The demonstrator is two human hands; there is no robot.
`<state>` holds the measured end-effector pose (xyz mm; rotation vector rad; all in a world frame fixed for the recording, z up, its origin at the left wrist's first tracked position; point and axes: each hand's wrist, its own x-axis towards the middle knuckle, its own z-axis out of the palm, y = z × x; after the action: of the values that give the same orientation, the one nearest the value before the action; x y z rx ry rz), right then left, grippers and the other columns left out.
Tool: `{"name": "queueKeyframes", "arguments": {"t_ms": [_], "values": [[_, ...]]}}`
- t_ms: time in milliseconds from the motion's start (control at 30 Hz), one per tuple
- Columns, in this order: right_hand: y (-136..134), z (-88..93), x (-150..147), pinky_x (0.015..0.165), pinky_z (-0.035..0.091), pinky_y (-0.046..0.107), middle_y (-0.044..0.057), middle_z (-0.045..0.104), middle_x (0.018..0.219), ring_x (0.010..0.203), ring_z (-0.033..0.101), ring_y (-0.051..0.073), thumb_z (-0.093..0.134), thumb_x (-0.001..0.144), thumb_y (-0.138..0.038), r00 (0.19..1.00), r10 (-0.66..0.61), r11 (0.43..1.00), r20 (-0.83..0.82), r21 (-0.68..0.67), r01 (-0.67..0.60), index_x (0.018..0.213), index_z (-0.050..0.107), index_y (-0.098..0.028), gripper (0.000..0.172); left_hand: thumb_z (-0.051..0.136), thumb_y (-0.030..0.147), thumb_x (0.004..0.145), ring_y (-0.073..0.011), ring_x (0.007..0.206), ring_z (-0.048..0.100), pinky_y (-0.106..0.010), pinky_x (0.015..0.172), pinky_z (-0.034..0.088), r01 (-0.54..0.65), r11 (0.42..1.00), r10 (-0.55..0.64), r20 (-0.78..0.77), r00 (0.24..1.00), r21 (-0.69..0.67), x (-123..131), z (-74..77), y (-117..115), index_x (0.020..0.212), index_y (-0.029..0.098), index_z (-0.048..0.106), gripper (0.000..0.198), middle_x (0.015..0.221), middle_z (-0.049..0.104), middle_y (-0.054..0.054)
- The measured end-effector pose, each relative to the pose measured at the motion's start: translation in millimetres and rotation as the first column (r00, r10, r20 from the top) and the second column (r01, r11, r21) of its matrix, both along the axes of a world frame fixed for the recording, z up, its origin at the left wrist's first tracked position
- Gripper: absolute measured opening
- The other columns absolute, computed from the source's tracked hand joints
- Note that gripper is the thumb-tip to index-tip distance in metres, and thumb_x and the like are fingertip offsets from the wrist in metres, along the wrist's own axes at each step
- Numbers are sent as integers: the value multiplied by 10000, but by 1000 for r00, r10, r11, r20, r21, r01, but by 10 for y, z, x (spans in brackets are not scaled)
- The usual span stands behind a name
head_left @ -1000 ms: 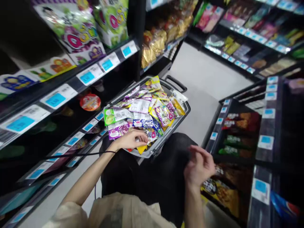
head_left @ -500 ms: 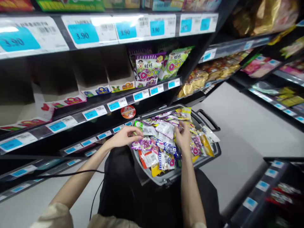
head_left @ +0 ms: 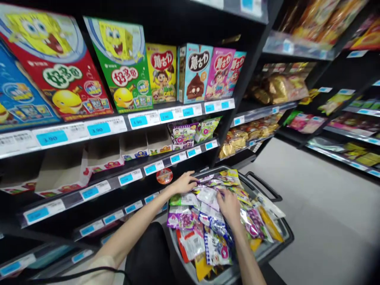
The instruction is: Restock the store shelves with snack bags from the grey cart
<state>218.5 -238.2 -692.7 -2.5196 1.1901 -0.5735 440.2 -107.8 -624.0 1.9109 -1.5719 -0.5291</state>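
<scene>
A grey basket (head_left: 289, 237) with a black handle is heaped with small shiny candy bags (head_left: 190, 245) in purple, blue, white, red and yellow. At the heap's far left side is my left hand (head_left: 184, 183), its fingers reaching over purple bags and slightly apart; nothing shows lifted in it. My right hand (head_left: 230, 206) lies in the middle of the heap, fingers curled down around the edge of a white and purple candy bag (head_left: 208, 196). Its fingertips are partly hidden among the bags.
Left and ahead stand shelves with snack boxes (head_left: 123, 67) and blue-and-white price tags (head_left: 101, 128). Below them are open display cartons (head_left: 103, 154) and more candy bags (head_left: 182, 136). A grey floor aisle (head_left: 320, 190) runs on the right. A black cord (head_left: 89, 271) crosses near my left arm.
The view has tilted up, bringing the snack boxes into sight. My left hand has moved forward and right to the far bags; my right hand remains on the heap, its fingers more curled.
</scene>
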Motion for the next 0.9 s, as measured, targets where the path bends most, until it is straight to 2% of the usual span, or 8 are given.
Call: {"name": "queueKeyframes", "arguments": {"t_ms": [100, 300, 567, 667, 733, 800, 833, 900], "values": [[-3, -11, 14, 953, 428, 402, 133, 743, 1157, 1106, 612, 334, 473, 994, -315, 1000, -20, 1000, -11, -6, 20, 1120, 748, -140, 350, 600, 218, 931, -273, 1311, 629, -388, 1171, 456, 45, 999, -46, 21, 999, 28, -27, -58, -149, 1207, 161, 760, 325, 1353, 694, -119], [-35, 65, 75, 932, 424, 411, 120, 732, 1185, 1122, 607, 336, 469, 1014, -354, 993, -53, 998, -107, 26, 57, 1135, 749, -182, 350, 596, 257, 943, -239, 1170, 709, -325, 1065, 522, 18, 999, -19, 15, 1000, 31, -72, -122, -174, 1287, 149, 722, 382, 1279, 738, -104], [-44, 145, 108, 952, 437, 422, 146, 726, 1170, 1098, 609, 328, 518, 987, -370, 997, -73, 997, -28, 17, 73, 1172, 720, -166, 342, 633, 161, 829, -189, 878, 763, -251, 826, 559, -48, 999, 48, -12, 999, 15, -138, -175, -259, 960, 181, 812, 223, 898, 809, -45], [-72, 157, 97, 1064, 414, 454, 161, 667, 1303, 1223, 559, 332, 566, 940, -336, 988, -43, 999, 146, -22, 47, 1298, 647, -147, 413, 621, 153, 820, -194, 837, 750, -275, 815, 551, -84, 995, 84, 0, 996, -62, -196, -85, -258, 894, 189, 798, 195, 856, 798, -37], [-73, 180, 110, 1139, 380, 497, 171, 611, 1401, 1314, 518, 333, 636, 894, -363, 918, -6, 1000, 398, -5, 8, 1369, 587, -149, 523, 597, 151, 837, -188, 851, 737, -283, 832, 542, -118, 983, 120, 2, 993, -142, -241, 48, -231, 901, 188, 775, 193, 879, 790, -37], [-52, 216, 145, 1164, 379, 524, 186, 546, 1492, 1364, 508, 327, 746, 818, -433, 757, -13, 989, 653, 118, -86, 1436, 516, -174, 708, 564, 157, 869, -180, 893, 718, -288, 870, 530, -146, 964, 150, 3, 989, -222, -278, 222, -189, 946, 185, 744, 197, 939, 776, -40], [-34, 240, 166, 1150, 407, 522, 187, 523, 1520, 1358, 529, 319, 803, 765, -461, 674, -47, 963, 737, 213, -167, 1465, 478, -199, 815, 548, 173, 892, -175, 904, 708, -288, 876, 526, -152, 954, 156, -4, 988, -259, -291, 315, -166, 976, 185, 725, 196, 967, 766, -40], [11, 292, 206, 1061, 503, 485, 175, 563, 1487, 1251, 625, 291, 887, 671, -469, 552, -121, 836, 825, 385, -392, 1485, 437, -247, 956, 535, 235, 939, -163, 899, 690, -280, 862, 524, -156, 929, 145, -57, 988, -334, -299, 488, -127, 1020, 188, 691, 182, 999, 746, -38]]}}
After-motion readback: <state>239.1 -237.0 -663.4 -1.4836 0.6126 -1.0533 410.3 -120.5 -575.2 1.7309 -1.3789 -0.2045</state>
